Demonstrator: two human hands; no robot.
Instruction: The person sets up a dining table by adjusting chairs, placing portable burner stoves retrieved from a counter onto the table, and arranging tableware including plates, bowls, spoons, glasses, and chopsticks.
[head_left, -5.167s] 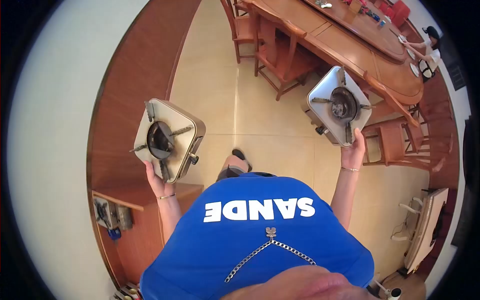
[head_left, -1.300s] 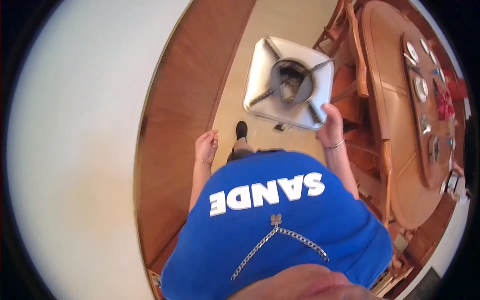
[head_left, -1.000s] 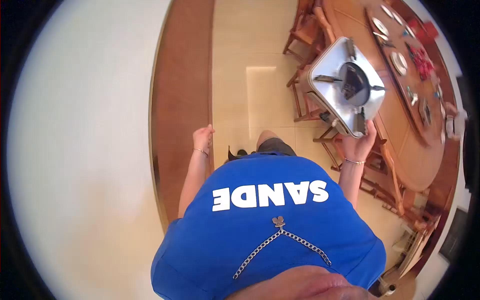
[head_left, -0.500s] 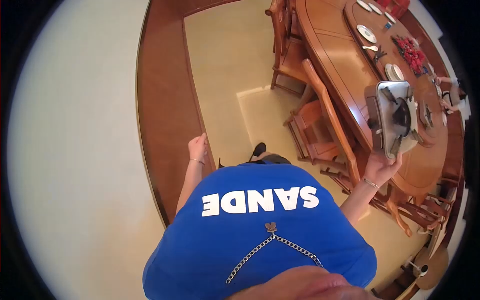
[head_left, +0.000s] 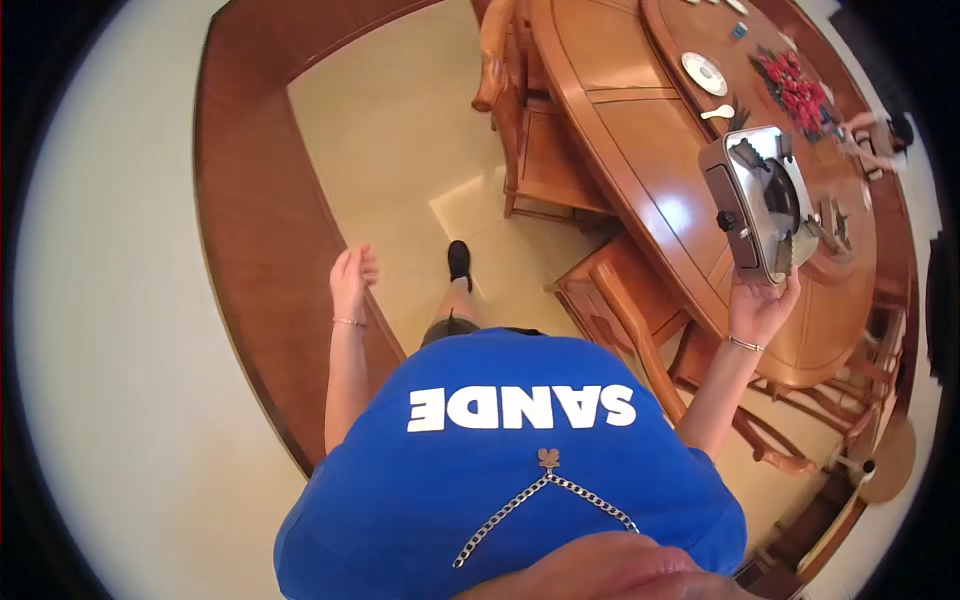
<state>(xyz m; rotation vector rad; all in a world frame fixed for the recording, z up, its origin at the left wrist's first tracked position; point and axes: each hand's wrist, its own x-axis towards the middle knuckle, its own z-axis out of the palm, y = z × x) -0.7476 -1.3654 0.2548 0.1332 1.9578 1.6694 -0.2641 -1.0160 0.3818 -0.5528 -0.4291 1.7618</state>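
Portable gas stove point(head_left: 768, 200), 1: tilted, held up at the near side of the counter point(head_left: 640, 135), contact unclear. Right hand point(head_left: 762, 308) grasping its near end from below; left hand point(head_left: 353, 283) empty, fingers loosely bent, apart from the counter. Presumably rigid, moderately heavy, smooth-cased; pan supports point(head_left: 747, 154) possibly loose. Best taken by 2 opposite sides, clear of the knob point(head_left: 726, 220).

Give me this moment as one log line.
right hand: holding stove, tilted | left hand: loosely curled, empty | on table: flowers, plate, spoon

White capitals "SANDE" point(head_left: 528, 408), upside down, across the front of the blue shirt point(head_left: 480, 460)
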